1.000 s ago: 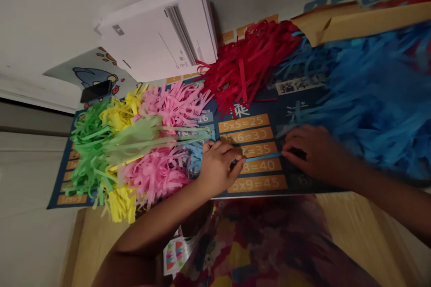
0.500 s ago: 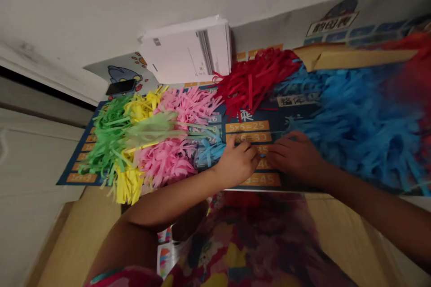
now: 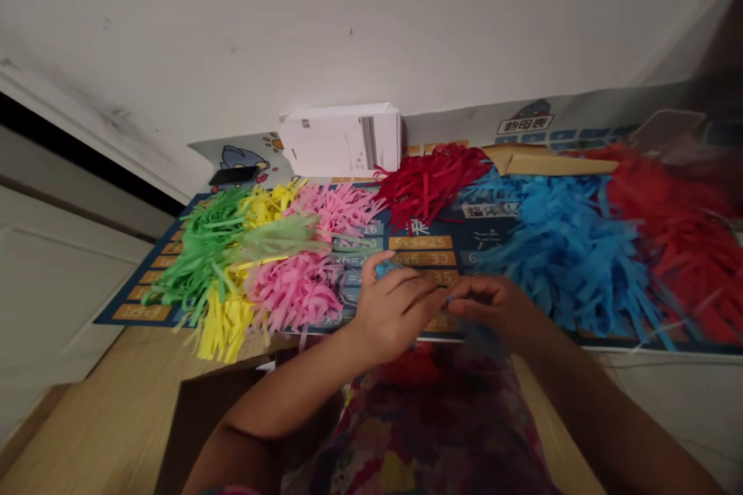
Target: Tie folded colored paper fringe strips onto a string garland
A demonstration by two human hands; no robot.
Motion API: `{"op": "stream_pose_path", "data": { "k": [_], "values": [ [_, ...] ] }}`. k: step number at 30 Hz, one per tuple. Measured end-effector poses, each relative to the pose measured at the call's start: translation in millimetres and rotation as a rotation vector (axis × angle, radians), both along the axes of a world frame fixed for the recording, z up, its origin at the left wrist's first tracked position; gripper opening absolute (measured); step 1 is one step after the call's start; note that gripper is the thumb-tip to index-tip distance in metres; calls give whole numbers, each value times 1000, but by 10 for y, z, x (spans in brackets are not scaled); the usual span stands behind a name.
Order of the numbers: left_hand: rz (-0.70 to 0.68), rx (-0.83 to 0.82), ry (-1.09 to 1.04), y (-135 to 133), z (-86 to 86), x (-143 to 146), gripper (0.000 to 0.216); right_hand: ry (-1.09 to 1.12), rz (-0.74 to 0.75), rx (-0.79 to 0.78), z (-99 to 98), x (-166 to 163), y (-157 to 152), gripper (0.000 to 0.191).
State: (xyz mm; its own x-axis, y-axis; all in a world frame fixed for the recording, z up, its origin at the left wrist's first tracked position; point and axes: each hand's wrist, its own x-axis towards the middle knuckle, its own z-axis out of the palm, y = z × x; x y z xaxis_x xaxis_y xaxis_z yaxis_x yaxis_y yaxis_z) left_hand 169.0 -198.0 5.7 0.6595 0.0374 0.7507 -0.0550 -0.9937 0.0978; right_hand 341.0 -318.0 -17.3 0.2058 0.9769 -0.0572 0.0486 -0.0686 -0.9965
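My left hand (image 3: 395, 311) is curled around a small bundle of blue paper strips (image 3: 384, 269), part of which shows between thumb and fingers. Close beside it, my right hand (image 3: 499, 311) pinches at the near end, where a bit of blue shows at the fingertips. Blurred blue strips hang below the right fingers. Both hands meet over the near edge of a blue printed times-table mat (image 3: 426, 242). To the right lies a large pile of blue paper strips (image 3: 574, 247). Pink tufts (image 3: 296, 286) of cut strips lie to the left.
Green strips (image 3: 209, 240) and yellow strips (image 3: 224, 321) lie at the left. Dark red strips (image 3: 429, 182) sit behind, with a bright red pile (image 3: 690, 224) far right. A white box (image 3: 345, 143) leans on the wall, near a dark phone (image 3: 235, 175) and folded brown paper (image 3: 546, 161).
The blue tuft that lay beside my left wrist is now off the mat, gathered in my left hand. Both hands have moved toward my body, and the view has shifted.
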Motion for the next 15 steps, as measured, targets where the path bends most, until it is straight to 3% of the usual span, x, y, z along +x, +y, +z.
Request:
{"op": "stream_pose_path", "data": {
  "k": [4, 7, 11, 15],
  "values": [
    [22, -344, -42, -85, -110, 15, 4, 227, -195, 85, -81, -206, 34, 30],
    [33, -548, -96, -156, -177, 29, 3, 349, -348, 49, -115, -332, 42, 33],
    [-5, -673, -111, -199, -185, 19, 9, 453, -401, 20, -113, -394, 93, 36],
    [-52, -704, -107, -165, -244, 12, 11, 449, -417, 180, -115, -481, 152, 24]
  ]
}}
